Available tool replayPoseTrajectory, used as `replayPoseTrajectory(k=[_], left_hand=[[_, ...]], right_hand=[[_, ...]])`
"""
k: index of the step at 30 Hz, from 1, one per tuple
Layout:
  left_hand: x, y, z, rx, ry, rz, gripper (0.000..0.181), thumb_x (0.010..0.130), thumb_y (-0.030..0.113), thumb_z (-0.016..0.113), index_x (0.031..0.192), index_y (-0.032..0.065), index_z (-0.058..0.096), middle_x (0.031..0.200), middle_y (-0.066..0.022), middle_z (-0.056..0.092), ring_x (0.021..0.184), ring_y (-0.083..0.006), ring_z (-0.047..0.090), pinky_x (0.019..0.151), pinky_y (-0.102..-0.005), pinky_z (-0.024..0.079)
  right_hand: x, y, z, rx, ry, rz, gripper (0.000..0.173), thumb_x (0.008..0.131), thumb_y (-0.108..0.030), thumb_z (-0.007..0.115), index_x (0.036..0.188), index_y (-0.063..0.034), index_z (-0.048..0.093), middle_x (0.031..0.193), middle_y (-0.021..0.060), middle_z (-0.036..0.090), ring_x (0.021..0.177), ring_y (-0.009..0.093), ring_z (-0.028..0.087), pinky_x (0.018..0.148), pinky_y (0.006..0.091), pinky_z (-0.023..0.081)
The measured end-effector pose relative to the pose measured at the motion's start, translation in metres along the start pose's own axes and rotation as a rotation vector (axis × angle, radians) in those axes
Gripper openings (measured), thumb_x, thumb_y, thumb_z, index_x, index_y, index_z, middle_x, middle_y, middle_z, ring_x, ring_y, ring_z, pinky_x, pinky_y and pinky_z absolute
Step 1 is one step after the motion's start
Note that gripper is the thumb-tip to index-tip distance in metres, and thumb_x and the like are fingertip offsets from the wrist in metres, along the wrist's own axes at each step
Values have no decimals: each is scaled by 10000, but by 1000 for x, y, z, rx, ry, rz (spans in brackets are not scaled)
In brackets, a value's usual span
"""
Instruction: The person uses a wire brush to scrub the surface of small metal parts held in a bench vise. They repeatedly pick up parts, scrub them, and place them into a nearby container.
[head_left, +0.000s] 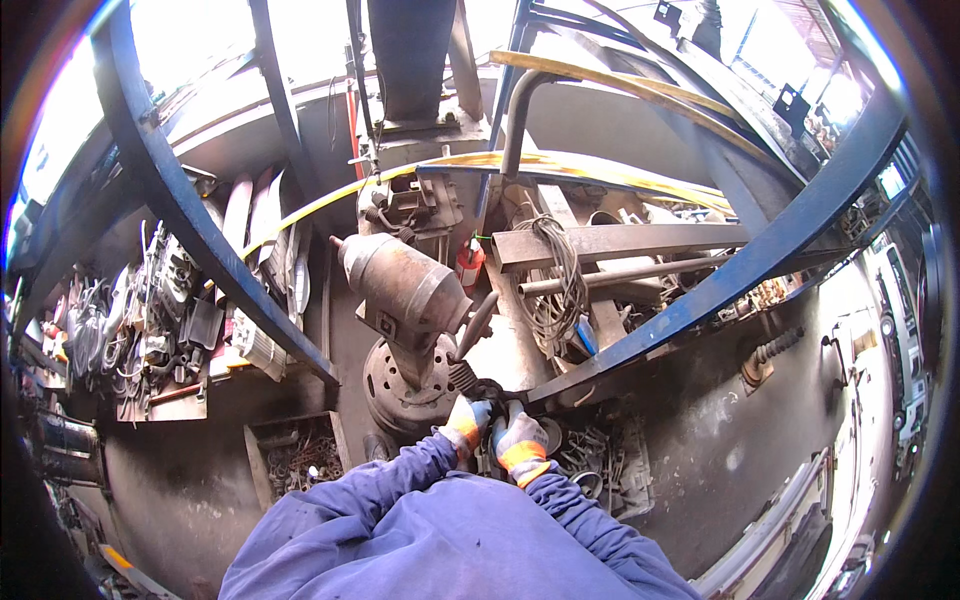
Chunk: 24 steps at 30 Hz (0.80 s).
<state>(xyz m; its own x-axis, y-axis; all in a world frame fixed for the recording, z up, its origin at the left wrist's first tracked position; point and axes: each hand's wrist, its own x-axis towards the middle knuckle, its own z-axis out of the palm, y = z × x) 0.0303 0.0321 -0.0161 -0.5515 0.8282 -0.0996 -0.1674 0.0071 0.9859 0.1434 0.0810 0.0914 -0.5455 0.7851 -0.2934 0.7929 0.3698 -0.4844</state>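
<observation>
Both my hands wear grey knit gloves with orange cuffs and are close together before my chest. My left hand (466, 426) grips the lower end of a dark shaft part (475, 330) with a ribbed boot (463, 377). Against the same greasy, dark joint end (491, 391) is my right hand (520, 439), thumb uppermost; its fingers are partly hidden. The shaft leans up towards a rusty, motor-like metal cylinder (405, 281) with a pointed end, on a pedestal. A perforated steel wheel rim (405, 382) forms the pedestal's base.
Blue steel beams (712, 289) slant in from both sides. A crate of scrap (300, 454) stands left of my legs, and metal parts (600, 450) lie to the right. Beyond are a red fire extinguisher (469, 262), coiled cable (551, 289) and a steel channel (622, 241).
</observation>
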Motion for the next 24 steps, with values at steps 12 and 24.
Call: replayPoseTrajectory(k=[12, 24], left_hand=[[-5, 36, 4, -279, 3, -127, 136, 879, -43, 536, 890, 73, 606, 821, 38, 552, 741, -109, 497, 638, -280, 436], [-2, 30, 6, -389, -107, -143, 59, 959, 31, 582, 955, 77, 618, 879, 16, 596, 801, -103, 532, 741, -260, 479]], right_hand=[[1, 0, -2, -19, 24, -29, 310, 910, -294, 566, 1132, -80, 597, 907, 278, 707, 868, 472, 687, 758, 571, 538], [-5, 10, 5, -95, 169, -126, 316, 913, -236, 560, 1149, -26, 539, 830, 242, 710, 775, 446, 696, 693, 535, 553]])
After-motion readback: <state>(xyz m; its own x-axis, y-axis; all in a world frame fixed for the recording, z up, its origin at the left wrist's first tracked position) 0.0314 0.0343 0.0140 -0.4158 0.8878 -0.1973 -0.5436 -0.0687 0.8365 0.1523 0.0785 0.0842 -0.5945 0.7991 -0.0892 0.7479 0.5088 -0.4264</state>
